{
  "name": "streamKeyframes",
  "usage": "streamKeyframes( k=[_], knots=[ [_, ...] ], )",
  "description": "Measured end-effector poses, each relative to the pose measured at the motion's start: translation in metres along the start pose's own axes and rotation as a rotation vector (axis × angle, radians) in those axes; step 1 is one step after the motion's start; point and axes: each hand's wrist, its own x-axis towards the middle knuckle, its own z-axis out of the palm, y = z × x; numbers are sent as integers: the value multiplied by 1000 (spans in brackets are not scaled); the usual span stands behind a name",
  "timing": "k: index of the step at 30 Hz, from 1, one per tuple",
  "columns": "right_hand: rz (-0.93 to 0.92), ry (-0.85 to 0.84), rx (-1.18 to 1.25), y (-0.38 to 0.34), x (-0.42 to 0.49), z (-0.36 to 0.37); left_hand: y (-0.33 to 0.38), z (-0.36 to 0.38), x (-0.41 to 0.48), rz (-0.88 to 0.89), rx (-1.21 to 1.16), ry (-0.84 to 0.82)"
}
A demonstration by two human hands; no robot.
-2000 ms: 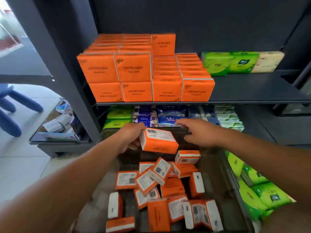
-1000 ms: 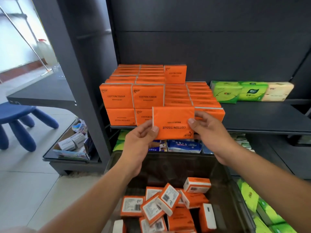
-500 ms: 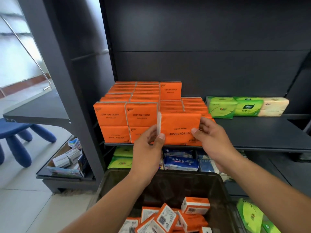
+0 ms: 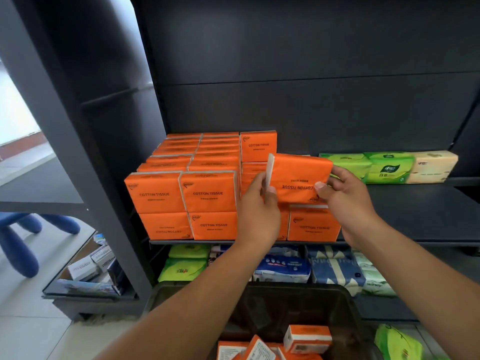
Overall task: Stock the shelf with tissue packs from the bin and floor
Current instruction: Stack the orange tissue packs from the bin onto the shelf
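An orange cotton tissue pack (image 4: 298, 175) is held between both hands, its label upside down, above the lower right stacks of orange packs (image 4: 313, 224) on the dark shelf (image 4: 420, 211). My left hand (image 4: 259, 211) pinches its white left end and my right hand (image 4: 345, 196) grips its right end. More orange packs (image 4: 181, 193) are stacked two high at the shelf's left. The dark bin (image 4: 345, 297) below holds several loose orange packs (image 4: 306, 339).
Green and beige tissue packs (image 4: 389, 167) line the shelf's back right. The lower shelf carries green, blue and white packs (image 4: 283, 268). Green packs (image 4: 397, 344) lie on the floor at right. A blue stool (image 4: 23, 242) and a low tray of boxes (image 4: 88, 268) stand left of the shelf post.
Both hands lifted the orange pack out of the bin and carried it up and forward to the shelf; it now sits higher, over the right stacks.
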Motion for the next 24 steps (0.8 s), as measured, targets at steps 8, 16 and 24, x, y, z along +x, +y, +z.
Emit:
streamKeyframes(
  k=[8, 16, 24],
  knots=[
    [-63, 27, -52, 7, 65, 14, -10, 30, 52, -92, 221, -36],
    [-95, 13, -158, 29, 153, 56, -27, 55, 107, -196, 496, -143],
    [-50, -82, -146, 59, 195, 90, -40, 65, 148, -314, 569, -167]
  ],
)
